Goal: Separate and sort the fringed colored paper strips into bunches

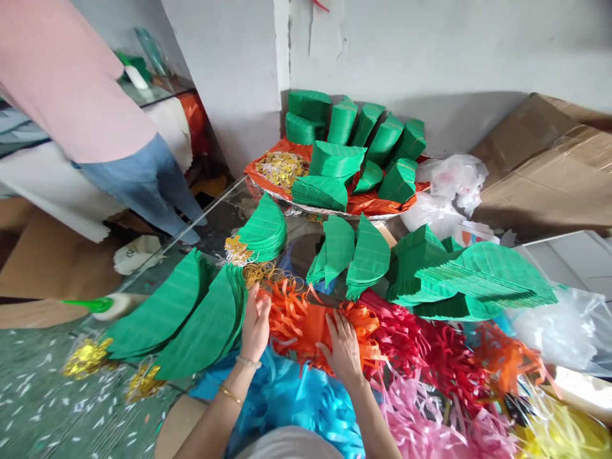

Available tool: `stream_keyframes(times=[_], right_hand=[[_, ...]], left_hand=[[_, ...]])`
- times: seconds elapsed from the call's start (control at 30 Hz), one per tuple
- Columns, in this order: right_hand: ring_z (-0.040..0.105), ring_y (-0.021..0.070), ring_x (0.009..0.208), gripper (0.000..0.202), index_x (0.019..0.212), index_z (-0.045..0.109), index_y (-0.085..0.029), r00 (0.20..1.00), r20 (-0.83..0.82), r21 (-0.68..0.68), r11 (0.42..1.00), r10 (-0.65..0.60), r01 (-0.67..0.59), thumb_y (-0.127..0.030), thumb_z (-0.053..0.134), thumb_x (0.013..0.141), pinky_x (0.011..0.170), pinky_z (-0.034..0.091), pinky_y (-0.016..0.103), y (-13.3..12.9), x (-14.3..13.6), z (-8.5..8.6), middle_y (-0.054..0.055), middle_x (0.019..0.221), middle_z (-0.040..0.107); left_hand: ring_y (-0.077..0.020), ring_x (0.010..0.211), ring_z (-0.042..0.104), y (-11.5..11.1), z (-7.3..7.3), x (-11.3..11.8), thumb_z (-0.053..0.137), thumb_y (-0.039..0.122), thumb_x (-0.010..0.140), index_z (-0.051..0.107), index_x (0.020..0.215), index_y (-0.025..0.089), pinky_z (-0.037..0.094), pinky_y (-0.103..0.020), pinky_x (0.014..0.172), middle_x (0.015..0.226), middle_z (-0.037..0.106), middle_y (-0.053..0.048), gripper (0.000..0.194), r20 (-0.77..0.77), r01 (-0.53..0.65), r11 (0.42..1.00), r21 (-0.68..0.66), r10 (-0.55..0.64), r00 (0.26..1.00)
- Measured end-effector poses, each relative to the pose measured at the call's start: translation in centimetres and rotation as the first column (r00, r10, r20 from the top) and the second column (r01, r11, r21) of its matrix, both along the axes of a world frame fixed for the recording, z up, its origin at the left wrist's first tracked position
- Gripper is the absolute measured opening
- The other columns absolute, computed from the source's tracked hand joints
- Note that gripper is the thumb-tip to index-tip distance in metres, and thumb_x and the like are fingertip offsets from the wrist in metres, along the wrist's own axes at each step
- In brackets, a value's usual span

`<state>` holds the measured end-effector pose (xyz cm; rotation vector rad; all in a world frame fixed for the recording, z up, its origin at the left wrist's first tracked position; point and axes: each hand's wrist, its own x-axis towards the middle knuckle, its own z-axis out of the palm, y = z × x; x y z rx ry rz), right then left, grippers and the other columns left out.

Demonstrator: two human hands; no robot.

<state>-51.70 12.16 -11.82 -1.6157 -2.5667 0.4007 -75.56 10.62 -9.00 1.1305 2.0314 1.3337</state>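
My right hand (pixel 344 341) lies with fingers spread on a bundle of orange fringed strips (pixel 313 325). At the left edge of that bundle is my left hand (pixel 257 322), fingers up and slightly apart, with nothing visible in it. Just beyond it lies a pile of thin yellow-brown bands (pixel 268 274). To the left are stacks of green half-round sheets (pixel 201 331) with gold tassels (pixel 88 358) at their lower ends. Blue fringed strips (pixel 291 395) sit under my forearms. Red fringed strips (pixel 425 347) adjoin the orange bundle on the right.
Green stacks (pixel 337 159) fill an orange-lined tray (pixel 370 205) by the wall. Pink (pixel 421 414) and yellow strips (pixel 564 427) lie front right. Cardboard boxes (pixel 540 166) and plastic bags (pixel 452 185) stand right. A glue bottle (pixel 112 306) and a standing person (pixel 109 95) are left.
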Motion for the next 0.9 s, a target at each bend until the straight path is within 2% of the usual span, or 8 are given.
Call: stream_keyframes(times=[0.07,0.1,0.2,0.27,0.4,0.53,0.7,0.9], right_hand=[[0.033,0.0312,0.140,0.063,0.143,0.045,-0.013,1.000,0.005,0.001,1.000,-0.018,0.018,-0.027,0.062,0.084,0.114,0.031,0.046,-0.2,-0.2,0.0,0.016,0.153,0.037],[0.033,0.0314,0.140,0.062,0.142,0.046,-0.012,1.000,-0.002,0.002,1.000,-0.022,0.022,-0.027,0.062,0.084,0.113,0.031,0.046,-0.4,-0.4,0.0,0.016,0.152,0.038],[0.036,0.0306,0.138,0.059,0.139,0.048,-0.009,0.999,-0.039,0.007,1.000,-0.024,0.024,-0.024,0.059,0.083,0.113,0.030,0.046,-0.4,-0.3,0.1,0.018,0.149,0.042],[0.035,0.0309,0.138,0.062,0.140,0.047,-0.009,0.997,-0.056,0.015,0.999,-0.046,0.047,-0.024,0.059,0.081,0.112,0.031,0.046,-0.2,0.5,0.1,0.019,0.149,0.041],[0.037,0.0360,0.135,0.065,0.142,0.045,-0.015,0.985,-0.082,0.076,0.985,-0.149,0.155,-0.031,0.062,0.082,0.106,0.035,0.052,0.1,3.0,0.8,0.016,0.148,0.042],[0.044,0.0336,0.126,0.043,0.133,0.054,-0.017,0.969,-0.151,0.178,0.959,-0.193,0.219,-0.023,0.048,0.091,0.102,0.037,0.054,-0.5,3.6,2.5,0.015,0.138,0.052],[0.052,0.0266,0.116,0.031,0.114,0.065,-0.021,0.980,-0.188,0.042,0.997,0.071,-0.064,-0.013,0.052,0.087,0.103,0.041,0.044,-2.2,1.3,3.7,0.009,0.116,0.065],[0.054,0.0280,0.118,0.030,0.112,0.066,-0.019,0.982,-0.105,0.063,0.986,0.160,-0.154,-0.014,0.063,0.082,0.106,0.040,0.043,-2.3,1.3,2.1,0.010,0.114,0.067]], left_hand=[[-0.0305,0.137,0.041,-0.1,1.7,1.5,0.046,0.027,0.096,0.028,0.145,0.024,0.041,-0.048,0.109,0.154,0.031,-0.015,0.053,-0.177,0.029,0.998,0.063,-0.018,0.984],[-0.0299,0.137,0.040,-0.2,2.1,2.8,0.046,0.020,0.094,0.032,0.143,0.024,0.039,-0.049,0.110,0.151,0.036,-0.013,0.051,-0.266,0.135,0.988,0.069,-0.112,0.957],[-0.0250,0.121,0.055,-0.4,1.3,7.2,0.039,0.003,0.086,0.039,0.136,0.024,0.049,-0.045,0.101,0.131,0.055,-0.012,0.055,-0.346,0.612,0.779,-0.137,-0.617,0.707],[-0.0259,0.109,0.060,-0.4,-0.2,8.9,0.043,-0.002,0.077,0.046,0.130,0.022,0.052,-0.046,0.095,0.118,0.061,-0.011,0.058,-0.332,0.687,0.694,-0.215,-0.713,0.617],[-0.0332,0.117,0.054,-0.2,-2.6,7.8,0.063,0.007,0.069,0.053,0.123,0.021,0.047,-0.053,0.097,0.126,0.058,-0.013,0.057,-0.335,0.742,0.619,-0.259,-0.778,0.532],[-0.0316,0.125,0.051,-0.1,-2.9,5.6,0.073,0.011,0.068,0.056,0.121,0.024,0.044,-0.051,0.103,0.135,0.055,-0.011,0.058,-0.334,0.798,0.543,-0.262,-0.827,0.453],[-0.0257,0.124,0.054,-0.1,-2.9,5.0,0.068,0.014,0.080,0.064,0.103,0.023,0.046,-0.044,0.103,0.127,0.063,-0.008,0.025,-0.332,0.836,0.493,-0.241,-0.851,0.406],[-0.0210,0.110,0.064,0.0,-3.1,4.6,0.055,0.014,0.090,0.067,0.093,0.021,0.052,-0.037,0.098,0.112,0.070,-0.006,0.014,-0.320,0.842,0.486,-0.235,-0.856,0.405]])
